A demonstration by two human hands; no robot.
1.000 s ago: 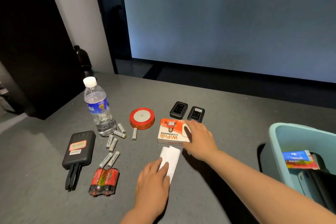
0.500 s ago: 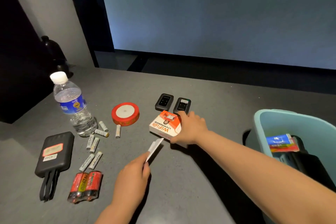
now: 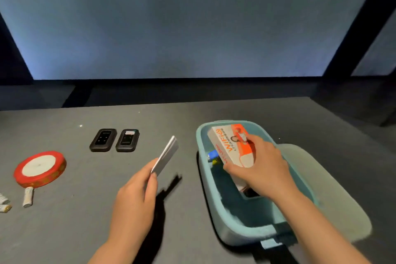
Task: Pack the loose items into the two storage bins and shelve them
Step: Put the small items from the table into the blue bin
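With the WiFi box (image 3: 233,146) lifted off the table and now held over the open teal bin (image 3: 225,216), you're mid-drop. A second ago it was flat on the grey table (image 3: 192,118) beside the two black pocket routers (image 3: 114,140); your right hand (image 3: 262,167) has carried it across. Fingers are curled over the box's near end and it's tilted, far end high, above the stuff already in the bin (a blue item (image 3: 212,154) shows underneath).

Your left hand (image 3: 135,195) has picked the folded white paper (image 3: 166,155) off the table. Thumb and fingers pinch its lower edge, and the sheet stands up in the air between the routers and the bin rim, touching neither.

What that means:
- Box is nearly packed. My read: just lower and let go. It looks wide against the bin opening, so it may need to lie flat or go in on edge.
- Paper is the likely next item in, same bin.
- Left on the table in view: both routers, the red ribbon spool (image 3: 39,168), and a few small white batteries (image 3: 28,197) at the left edge.
- Only one bin shows. I can't see the second bin or any shelf, so shelving is well off.
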